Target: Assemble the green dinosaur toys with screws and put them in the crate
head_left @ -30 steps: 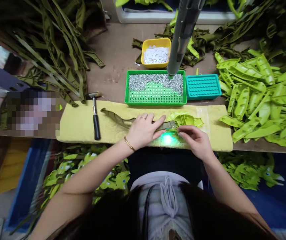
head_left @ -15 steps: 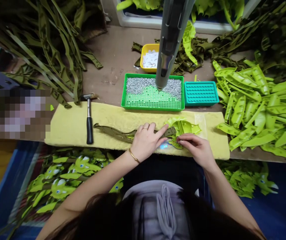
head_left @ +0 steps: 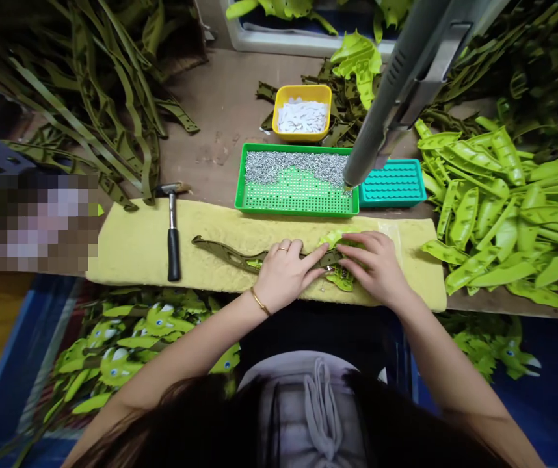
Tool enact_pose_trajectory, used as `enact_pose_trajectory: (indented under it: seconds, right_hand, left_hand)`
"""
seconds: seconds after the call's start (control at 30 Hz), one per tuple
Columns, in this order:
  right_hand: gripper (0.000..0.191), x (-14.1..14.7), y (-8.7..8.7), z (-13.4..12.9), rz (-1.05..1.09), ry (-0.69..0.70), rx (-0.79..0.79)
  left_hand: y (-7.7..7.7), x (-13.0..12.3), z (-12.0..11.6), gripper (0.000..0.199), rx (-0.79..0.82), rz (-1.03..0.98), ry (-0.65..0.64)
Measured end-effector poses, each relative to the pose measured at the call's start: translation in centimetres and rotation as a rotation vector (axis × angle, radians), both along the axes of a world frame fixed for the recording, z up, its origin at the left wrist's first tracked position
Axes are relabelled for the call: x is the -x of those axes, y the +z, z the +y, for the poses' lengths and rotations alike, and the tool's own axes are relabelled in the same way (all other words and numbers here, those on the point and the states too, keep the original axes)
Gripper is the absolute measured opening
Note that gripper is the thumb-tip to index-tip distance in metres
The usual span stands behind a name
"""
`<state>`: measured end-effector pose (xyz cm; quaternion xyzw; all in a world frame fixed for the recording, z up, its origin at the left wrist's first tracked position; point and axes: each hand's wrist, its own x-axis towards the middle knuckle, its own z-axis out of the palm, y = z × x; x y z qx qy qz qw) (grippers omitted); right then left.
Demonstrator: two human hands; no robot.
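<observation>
On the yellow cloth pad (head_left: 132, 250) lies a long dark olive plastic strip (head_left: 225, 252), its right end over a lime-green molded plastic piece (head_left: 341, 279). My left hand (head_left: 283, 273) rests across the strip, thumb and index finger holding it near that end. My right hand (head_left: 374, 266) grips the lime-green piece from the right, fingers curled over its edge and hiding most of it. Above the pad hangs a grey electric screwdriver (head_left: 381, 104), its tip near the right edge of the green screw tray (head_left: 298, 207); neither hand touches it.
A hammer (head_left: 173, 240) lies on the pad's left part. Behind stand a yellow bin (head_left: 303, 133) of white pieces and a teal box (head_left: 392, 182). Lime-green parts (head_left: 508, 208) heap at right, olive strips (head_left: 98, 97) at left. Finished-looking dinosaur pieces (head_left: 127, 364) fill a crate below.
The screwdriver has swung right, uncovering the yellow bin. My right hand has moved up and left onto the lime-green piece. The strip and green piece have shifted slightly to the right.
</observation>
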<state>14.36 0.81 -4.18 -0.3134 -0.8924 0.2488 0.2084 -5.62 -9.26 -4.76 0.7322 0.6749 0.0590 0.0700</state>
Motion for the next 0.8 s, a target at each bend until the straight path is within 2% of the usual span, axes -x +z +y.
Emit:
enact_pose_trajectory:
  seconds: [0.07,0.13,0.33,0.47,0.53,0.57,0.6,0.63,0.7,0.73,0.77,0.8]
  right_hand:
    - [0.021,0.4,-0.7,0.4,-0.078,0.007,-0.094]
    - [0.021,0.4,-1.3,0.5,-0.114,-0.02,-0.123]
    - [0.024,0.2,-1.4,0.4,-0.129,-0.033,-0.06]
    - [0.022,0.3,-1.4,0.5,-0.151,-0.046,-0.079]
    - [0.022,0.3,-1.7,0.5,-0.146,-0.053,-0.098]
    - [0.023,0.2,-1.8,0.4,-0.134,-0.06,-0.1]
    - [0.023,0.2,-2.0,0.4,-0.112,-0.07,-0.095]
    - [0.024,0.1,-2.1,0.4,-0.078,-0.084,-0.081]
    - [0.025,-0.1,-2.4,0.2,0.0,-0.117,-0.039]
    - [0.025,-0.2,-2.5,0.2,0.031,-0.129,-0.021]
    - [0.024,-0.2,-2.6,0.1,0.048,-0.136,-0.011]
    - [0.024,-0.2,-2.6,0.1,0.053,-0.141,-0.009]
  left_hand:
    - [0.0,0.1,0.0,0.052,-0.01,-0.031,-0.011]
    - [0.0,0.3,-0.1,0.048,-0.027,-0.083,-0.03]
    - [-0.1,1.0,0.5,0.042,-0.021,-0.156,-0.067]
    - [-0.1,1.6,1.3,0.041,0.01,-0.167,-0.135]
    - [-0.1,2.3,0.8,0.038,-0.042,-0.172,-0.15]
    - [-0.1,2.7,0.2,0.036,-0.108,-0.189,-0.11]
    - [-0.2,3.1,-0.5,0.033,-0.209,-0.224,-0.014]
    - [-0.4,3.4,-1.3,0.03,-0.341,-0.283,0.147]
    - [-0.7,3.9,-2.8,0.027,-0.57,-0.524,0.576]
    - [-0.9,3.9,-3.3,0.029,-0.6,-0.717,0.766]
    - [-1.1,3.8,-3.6,0.032,-0.56,-0.944,0.898]
    - [-1.2,3.6,-3.6,0.037,-0.472,-1.177,0.97]
